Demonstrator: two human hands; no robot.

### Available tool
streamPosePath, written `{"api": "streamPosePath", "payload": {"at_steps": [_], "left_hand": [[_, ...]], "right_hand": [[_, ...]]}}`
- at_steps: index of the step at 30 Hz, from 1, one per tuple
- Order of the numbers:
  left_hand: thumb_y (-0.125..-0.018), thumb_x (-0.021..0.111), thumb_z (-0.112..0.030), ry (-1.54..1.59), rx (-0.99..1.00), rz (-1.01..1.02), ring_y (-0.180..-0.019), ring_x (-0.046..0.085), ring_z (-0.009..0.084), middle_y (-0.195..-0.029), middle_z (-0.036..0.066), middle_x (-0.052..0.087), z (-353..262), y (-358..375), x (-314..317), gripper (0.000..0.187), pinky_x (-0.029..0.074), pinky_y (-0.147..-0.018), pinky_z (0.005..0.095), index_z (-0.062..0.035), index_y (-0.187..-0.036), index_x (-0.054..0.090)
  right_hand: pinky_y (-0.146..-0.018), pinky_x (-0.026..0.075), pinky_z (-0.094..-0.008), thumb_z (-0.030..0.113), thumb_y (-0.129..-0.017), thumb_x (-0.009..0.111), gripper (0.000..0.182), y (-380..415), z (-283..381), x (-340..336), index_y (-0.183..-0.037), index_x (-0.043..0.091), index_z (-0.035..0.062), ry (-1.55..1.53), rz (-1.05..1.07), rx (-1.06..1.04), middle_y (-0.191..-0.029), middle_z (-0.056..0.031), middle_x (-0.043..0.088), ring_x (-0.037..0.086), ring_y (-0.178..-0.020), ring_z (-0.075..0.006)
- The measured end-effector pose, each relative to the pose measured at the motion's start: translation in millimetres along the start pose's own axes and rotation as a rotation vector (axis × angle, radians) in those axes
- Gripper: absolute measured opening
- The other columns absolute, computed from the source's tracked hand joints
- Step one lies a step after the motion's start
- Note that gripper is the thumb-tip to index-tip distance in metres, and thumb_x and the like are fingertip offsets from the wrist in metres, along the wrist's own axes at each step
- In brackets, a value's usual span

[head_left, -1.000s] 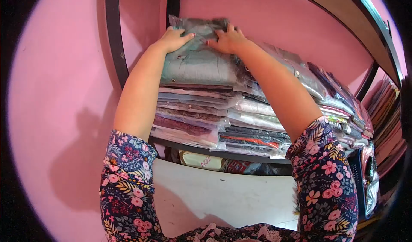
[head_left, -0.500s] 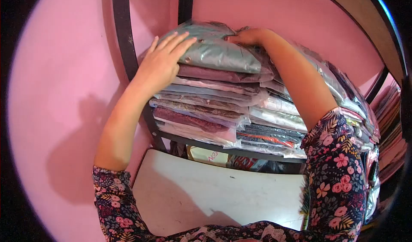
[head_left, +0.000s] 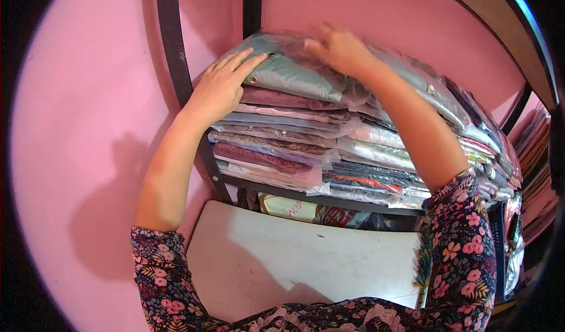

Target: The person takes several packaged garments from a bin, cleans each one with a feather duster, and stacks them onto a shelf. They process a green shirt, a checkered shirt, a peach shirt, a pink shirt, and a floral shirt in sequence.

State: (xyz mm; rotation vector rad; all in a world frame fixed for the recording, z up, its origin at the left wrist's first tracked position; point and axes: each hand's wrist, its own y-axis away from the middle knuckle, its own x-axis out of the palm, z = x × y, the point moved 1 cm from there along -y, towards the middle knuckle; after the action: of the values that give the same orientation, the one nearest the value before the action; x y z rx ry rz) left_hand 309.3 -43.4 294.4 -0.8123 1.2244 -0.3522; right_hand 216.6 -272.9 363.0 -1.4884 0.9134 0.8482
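A grey-green folded item in clear plastic (head_left: 294,73) lies on top of the left stack of bagged cloths (head_left: 282,133). My left hand (head_left: 222,85) rests on its left side with fingers spread, close to a metal ring. Over the upper right part of the package is my right hand (head_left: 341,50), slightly blurred, its fingers apart and raised at the edge of the plastic. Beneath lie several layers of purple, grey and patterned bagged cloth.
A dark shelf frame (head_left: 175,43) stands on the left against a pink wall (head_left: 76,126). More bagged cloths (head_left: 435,90) are stacked on the right. A white surface (head_left: 282,255) lies below the shelf, with packages (head_left: 294,207) behind it.
My right hand has lifted and moved slightly up from the package, its fingers now apart. My left hand stays on the package's left side. The loose plastic has shifted.
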Motion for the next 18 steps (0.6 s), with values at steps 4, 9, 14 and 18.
{"api": "streamPosePath", "payload": {"at_steps": [4, 9, 14, 18], "left_hand": [[-0.07, 0.043, 0.01, -0.084, -0.033, -0.052, -0.123, 0.042, 0.0338, -0.135, 0.015, 0.043, 9.7, 0.4, -6.6, 0.067, 0.035, -0.103, 0.0405, -0.0151, -0.133, 0.042], [-0.076, 0.041, 0.006, -0.088, -0.157, 0.12, -0.112, 0.053, 0.0326, -0.129, 0.015, 0.049, 3.0, -2.2, -13.3, 0.06, 0.044, -0.094, 0.0391, -0.0171, -0.131, 0.045], [-0.079, 0.044, 0.002, -0.273, -0.201, 0.115, -0.109, 0.055, 0.0323, -0.127, 0.015, 0.051, -21.1, 3.3, -12.6, 0.058, 0.046, -0.09, 0.0396, -0.0193, -0.132, 0.044], [-0.075, 0.047, 0.007, -0.225, -0.14, -0.005, -0.117, 0.049, 0.033, -0.132, 0.017, 0.046, -14.6, 20.8, -8.6, 0.064, 0.041, -0.097, 0.0404, -0.0166, -0.134, 0.042]], "right_hand": [[-0.088, 0.045, -0.0466, 0.04, -0.079, 0.062, 0.059, 49.8, 23.7, -24.6, -0.127, 0.049, 0.0076, 0.003, -0.267, -0.164, -0.112, -0.0198, 0.058, 0.056, -0.103, -0.0369], [-0.092, 0.039, -0.0497, 0.034, -0.083, 0.058, 0.047, 58.7, 13.1, -8.7, -0.126, 0.051, 0.0144, 0.122, -0.009, -0.178, -0.113, -0.0143, 0.06, 0.059, -0.101, -0.0332], [-0.102, 0.022, -0.0621, 0.033, -0.087, 0.054, 0.051, 79.3, 7.0, 5.5, -0.133, 0.043, 0.014, 0.221, -0.04, -0.116, -0.123, -0.0126, 0.055, 0.053, -0.113, -0.0297], [-0.101, 0.023, -0.0633, 0.031, -0.085, 0.058, 0.058, 117.0, 21.1, 11.8, -0.136, 0.038, 0.0123, 0.295, -0.386, -0.158, -0.133, -0.0131, 0.045, 0.038, -0.127, -0.0305]]}}
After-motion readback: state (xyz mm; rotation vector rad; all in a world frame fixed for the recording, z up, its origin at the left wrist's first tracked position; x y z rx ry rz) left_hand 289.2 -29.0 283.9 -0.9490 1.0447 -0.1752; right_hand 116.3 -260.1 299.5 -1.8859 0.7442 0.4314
